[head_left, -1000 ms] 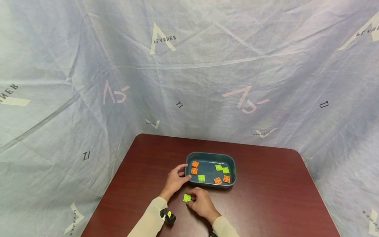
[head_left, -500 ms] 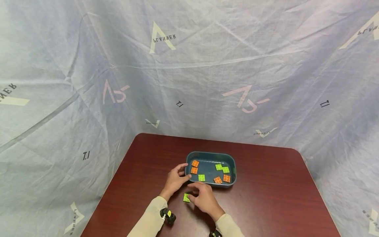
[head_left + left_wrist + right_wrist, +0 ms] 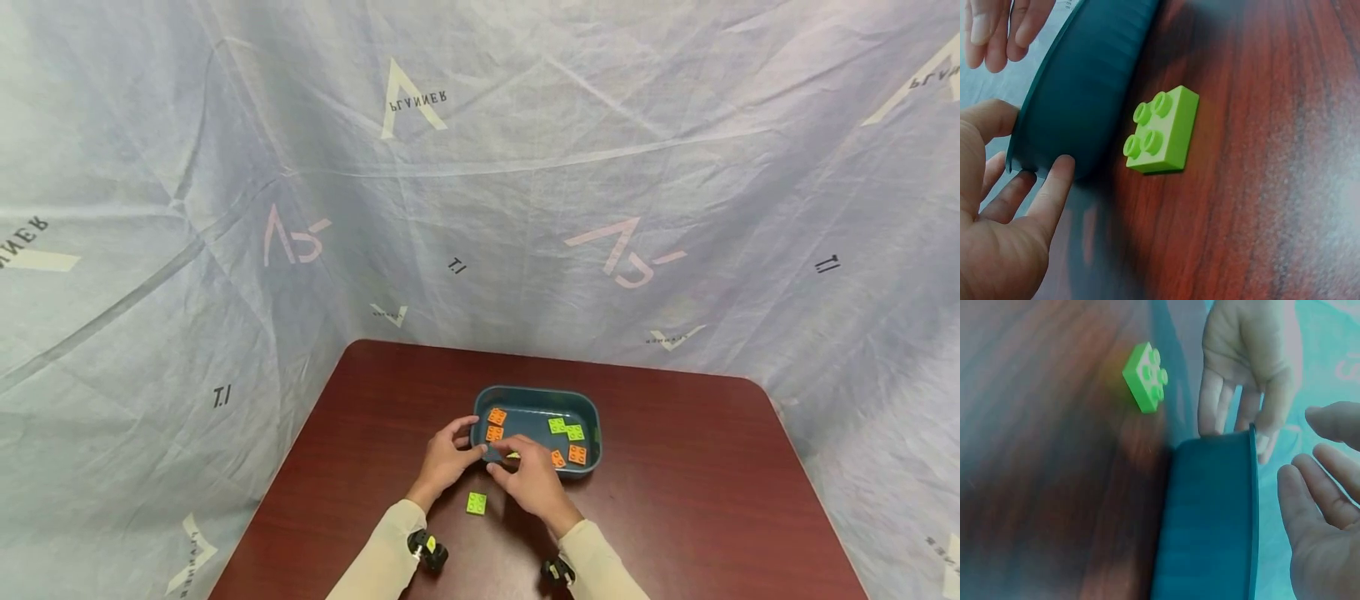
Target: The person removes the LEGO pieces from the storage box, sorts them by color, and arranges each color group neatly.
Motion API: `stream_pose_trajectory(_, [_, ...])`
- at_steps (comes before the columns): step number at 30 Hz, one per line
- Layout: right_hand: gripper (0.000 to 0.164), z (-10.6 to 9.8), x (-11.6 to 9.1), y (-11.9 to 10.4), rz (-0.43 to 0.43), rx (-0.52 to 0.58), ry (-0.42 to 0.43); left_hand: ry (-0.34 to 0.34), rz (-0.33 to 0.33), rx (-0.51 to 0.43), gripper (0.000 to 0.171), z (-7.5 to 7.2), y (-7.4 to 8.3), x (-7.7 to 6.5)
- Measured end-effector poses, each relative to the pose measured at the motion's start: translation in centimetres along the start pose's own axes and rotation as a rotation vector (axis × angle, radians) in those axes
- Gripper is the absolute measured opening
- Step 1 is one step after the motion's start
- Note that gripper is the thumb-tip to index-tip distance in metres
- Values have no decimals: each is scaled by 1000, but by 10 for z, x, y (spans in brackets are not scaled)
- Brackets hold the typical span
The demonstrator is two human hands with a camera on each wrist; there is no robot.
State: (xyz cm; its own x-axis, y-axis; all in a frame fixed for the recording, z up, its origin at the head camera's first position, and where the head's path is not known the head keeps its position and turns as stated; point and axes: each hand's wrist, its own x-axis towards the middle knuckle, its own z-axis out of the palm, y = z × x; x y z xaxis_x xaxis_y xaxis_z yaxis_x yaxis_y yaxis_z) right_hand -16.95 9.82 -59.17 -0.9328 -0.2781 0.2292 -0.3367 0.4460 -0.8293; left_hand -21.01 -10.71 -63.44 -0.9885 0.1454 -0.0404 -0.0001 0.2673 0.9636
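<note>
My left hand [image 3: 442,461] grips the left end of a dark teal tray [image 3: 525,425]; in the left wrist view its fingers [image 3: 1054,194] lie against the tray's outer wall. My right hand [image 3: 534,482] hovers over the tray's near rim with fingers loosely bent and apart, nothing visible between them. On the table in front of the tray lies a lime green toy brick [image 3: 476,503], studs up, touched by neither hand. Both wrist views show this brick [image 3: 1163,134] beside the tray wall. A green brick [image 3: 513,455] inside the tray is mostly hidden beneath the right hand.
Inside the tray are two orange bricks [image 3: 494,433] at the left, two green bricks [image 3: 557,426] at the right rear and two orange bricks [image 3: 577,454] at the right front. The dark red table [image 3: 675,467] is backed by hanging pale cloth [image 3: 525,208].
My right hand has let go of the green brick on the table and moved up and forward over the tray's near rim. The left hand stays on the tray.
</note>
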Motion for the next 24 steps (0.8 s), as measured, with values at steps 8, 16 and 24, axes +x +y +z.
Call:
stream_pose_trajectory(8, [29, -4, 20, 7, 8, -55, 34, 5, -2, 13, 61, -2, -3, 1])
stream_pose_trajectory(16, [31, -4, 37, 17, 20, -69, 4, -1, 0, 2, 63, -1, -3, 3])
stream_pose_trajectory(24, [31, -2, 51, 30, 61, -156, -31, 3, 19, -13, 63, 0, -6, 4])
